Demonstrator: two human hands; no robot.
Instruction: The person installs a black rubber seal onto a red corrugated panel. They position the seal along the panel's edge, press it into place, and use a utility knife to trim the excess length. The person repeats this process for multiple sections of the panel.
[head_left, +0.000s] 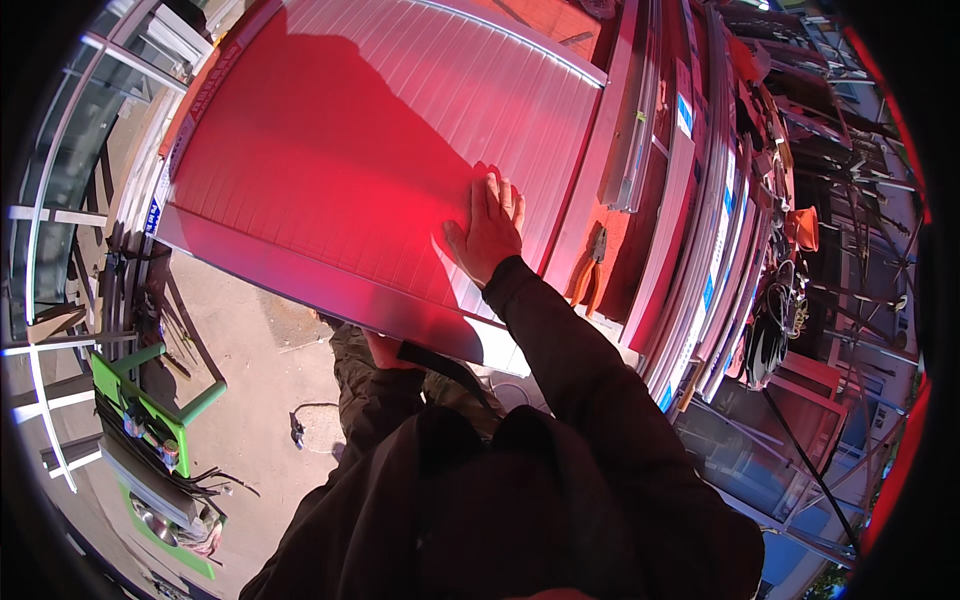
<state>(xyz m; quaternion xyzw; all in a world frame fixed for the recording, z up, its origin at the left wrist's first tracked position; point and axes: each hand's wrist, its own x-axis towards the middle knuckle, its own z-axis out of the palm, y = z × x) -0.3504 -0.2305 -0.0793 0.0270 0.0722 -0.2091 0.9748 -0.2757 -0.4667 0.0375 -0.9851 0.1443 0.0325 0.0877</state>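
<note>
1. I see a big flat ribbed panel (pixel 340 170), red-pink in the sun, lying tilted over a red workbench (pixel 625 250).
2. My right hand (pixel 488 230) lies flat on top of the panel with its fingers spread, close to the panel's right edge. It presses down and grips nothing.
3. My left hand (pixel 385 350) is under the panel's near edge, close to its near right corner. It holds that edge from below. Most of this hand is hidden, so I cannot tell how the fingers curl.
4. The panel's far edge is up near the top of the view. Its left edge hangs out over a pale concrete floor (pixel 250 400).
5. A pair of pliers with orange handles (pixel 590 270) lies on the workbench, just beside the panel's right edge.
6. A long pale metal strip (pixel 632 130) lies on the bench past that edge too.
7. Along the right edge of the workbench lie many long white and red bars (pixel 715 240), stacked side by side. Black cables (pixel 770 330) hang near them.
8. A green metal stand (pixel 150 400) with wires is on the floor at the left, well apart from the panel.
9. A short black cable end (pixel 297 428) lies on the floor near my legs.
10. The floor between the green stand and me is bare. The right side is crowded.
</note>
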